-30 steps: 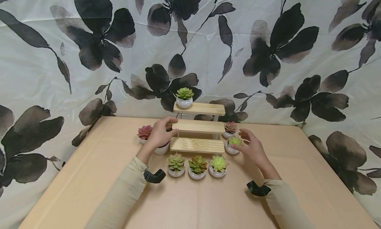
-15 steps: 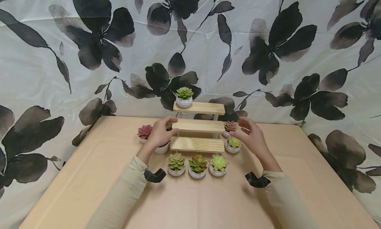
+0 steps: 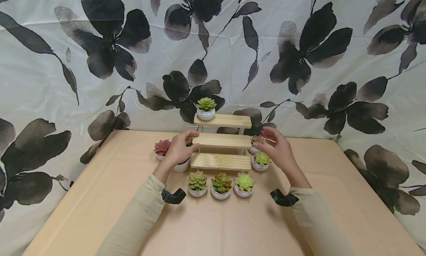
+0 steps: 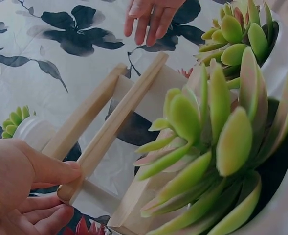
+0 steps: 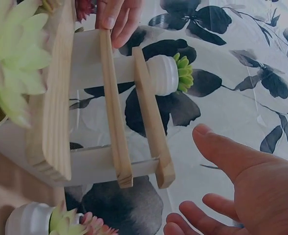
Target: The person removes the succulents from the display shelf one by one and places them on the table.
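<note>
A three-step wooden plant stand (image 3: pixel 222 140) stands at the back of the table. My left hand (image 3: pixel 179 149) pinches the left end of its middle step, thumb above and fingers below in the left wrist view. My right hand (image 3: pixel 280 152) hovers at the stand's right side with loosely spread fingers, by a pink succulent (image 3: pixel 258 139) in a white pot that it partly covers. In the right wrist view nothing lies between that hand's thumb (image 5: pixel 222 149) and fingers. One green succulent (image 3: pixel 206 105) in a white pot sits on the left of the top step.
Three potted succulents (image 3: pixel 221 183) line up in front of the stand. A yellow-green one (image 3: pixel 261 160) stands right of the bottom step. On the left are a red succulent (image 3: pixel 162 147) and a white pot (image 3: pixel 181 167) mostly behind my left hand. Floral cloth (image 3: pixel 246 63) hangs behind.
My right hand has moved back and slightly left, from beside the yellow-green succulent to the pink one. The left hand keeps its grip on the stand.
</note>
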A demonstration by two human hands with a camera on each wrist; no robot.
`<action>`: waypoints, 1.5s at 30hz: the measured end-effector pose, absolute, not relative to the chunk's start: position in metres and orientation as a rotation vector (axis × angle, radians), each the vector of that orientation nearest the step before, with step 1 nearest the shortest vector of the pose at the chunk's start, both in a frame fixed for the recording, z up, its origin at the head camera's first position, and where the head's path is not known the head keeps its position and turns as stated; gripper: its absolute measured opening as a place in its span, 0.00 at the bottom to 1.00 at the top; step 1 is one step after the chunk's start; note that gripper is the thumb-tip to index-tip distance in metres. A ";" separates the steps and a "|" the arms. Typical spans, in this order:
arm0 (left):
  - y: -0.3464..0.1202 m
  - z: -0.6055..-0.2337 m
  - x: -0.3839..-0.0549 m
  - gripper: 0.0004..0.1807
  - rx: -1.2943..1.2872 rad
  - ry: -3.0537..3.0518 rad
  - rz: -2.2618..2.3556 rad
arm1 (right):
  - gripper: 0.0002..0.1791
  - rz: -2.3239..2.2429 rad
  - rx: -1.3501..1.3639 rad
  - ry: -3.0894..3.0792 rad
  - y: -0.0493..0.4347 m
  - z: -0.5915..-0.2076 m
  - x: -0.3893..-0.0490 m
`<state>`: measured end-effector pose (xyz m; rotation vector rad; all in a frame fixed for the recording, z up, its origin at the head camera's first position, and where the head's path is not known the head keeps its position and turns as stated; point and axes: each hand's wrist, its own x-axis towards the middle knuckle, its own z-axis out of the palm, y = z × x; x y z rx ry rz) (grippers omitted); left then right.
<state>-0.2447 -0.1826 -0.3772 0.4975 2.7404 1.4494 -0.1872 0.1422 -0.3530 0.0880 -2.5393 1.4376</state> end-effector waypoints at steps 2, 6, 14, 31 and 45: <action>-0.183 -0.377 -0.245 0.21 0.499 2.741 1.447 | 0.39 1.445 0.102 -2.531 0.140 -0.351 -0.188; -0.183 -0.377 -0.245 0.20 0.502 2.746 1.437 | 0.38 1.440 0.125 -2.522 0.135 -0.348 -0.191; -0.182 -0.377 -0.246 0.20 0.500 2.750 1.433 | 0.37 1.449 0.162 -2.511 0.123 -0.340 -0.198; -0.178 -0.376 -0.246 0.19 0.475 2.761 1.441 | 0.36 1.479 0.193 -2.519 0.099 -0.331 -0.214; -0.174 -0.380 -0.250 0.21 0.491 2.767 1.484 | 0.35 1.484 0.236 -2.495 0.088 -0.328 -0.226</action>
